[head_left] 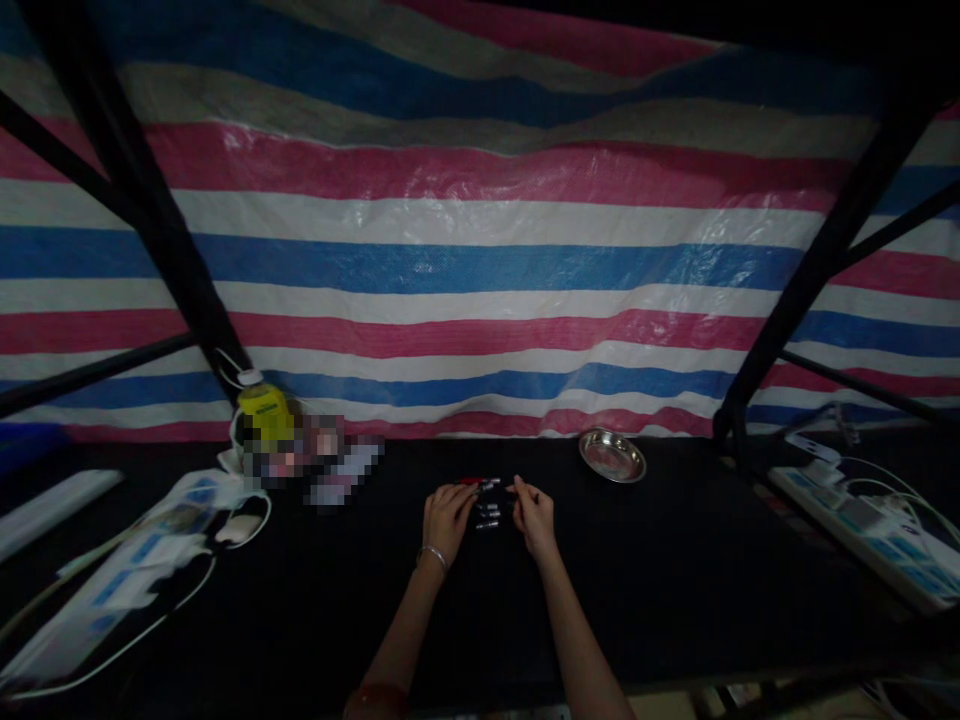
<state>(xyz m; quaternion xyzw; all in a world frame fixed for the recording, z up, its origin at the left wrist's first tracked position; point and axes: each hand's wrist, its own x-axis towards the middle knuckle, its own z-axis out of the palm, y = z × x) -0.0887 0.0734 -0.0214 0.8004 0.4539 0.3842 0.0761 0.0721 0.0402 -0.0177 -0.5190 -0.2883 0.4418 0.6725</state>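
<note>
Several small, thin, dark pieces with silvery ends [487,514] lie side by side on the black table between my hands. At their far end is a red piece [469,481]. My left hand [446,520], with a bracelet at the wrist, is stretched over the left ends of the pieces, its fingertips touching or just above them. My right hand [535,518] is closed in a pinch to their right, and a small dark tip shows by its fingers. What it grips is too small and dark to name.
A round metal dish [613,457] stands at the back right. To the left are a yellow bottle [266,412], blurred packets, and a white power strip [112,590] with cables. Another power strip [862,530] lies at right. Dark frame posts and striped sheeting [487,265] border the back.
</note>
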